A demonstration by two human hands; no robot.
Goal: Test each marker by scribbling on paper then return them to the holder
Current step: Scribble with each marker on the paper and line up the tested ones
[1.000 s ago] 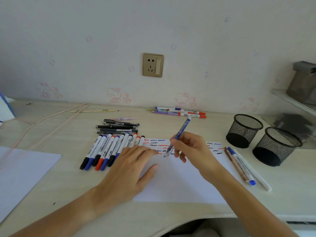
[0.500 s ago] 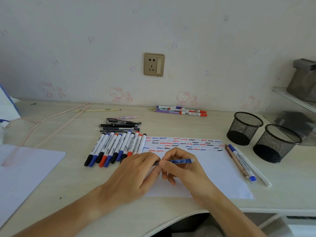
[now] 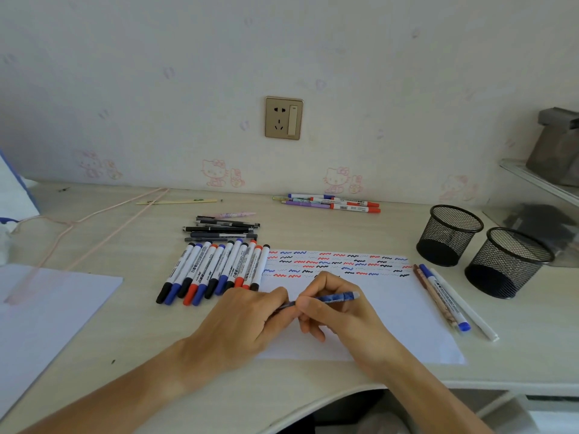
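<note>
Lowered from writing angle a second ago to lying level now: blue pen [image 3: 332, 298], held crosswise just above the paper [image 3: 401, 311], well apart from both holders. Gripped by right hand [image 3: 341, 314], thumb and curled fingers pinching the barrel near its middle, pale cap end sticking out rightward. Met at the other end by left hand [image 3: 247, 321], fingers curled round that end; whether pinching a cap or only the tip, cannot tell. Scribbled across the sheet's far edge: rows of red, blue and black squiggles. Ranged side by side just left of the paper: a row of white markers [image 3: 216, 270] with black, blue and red caps, barrel print too small to read. Beyond them, a stack of dark pens [image 3: 222, 230]. Along the paper's right edge: a blue-capped marker [image 3: 445, 297] among slim pens. Standing farther right: two black mesh holders [image 3: 449, 234], [image 3: 507, 263]. Near the wall: more pens [image 3: 332, 203].
</note>
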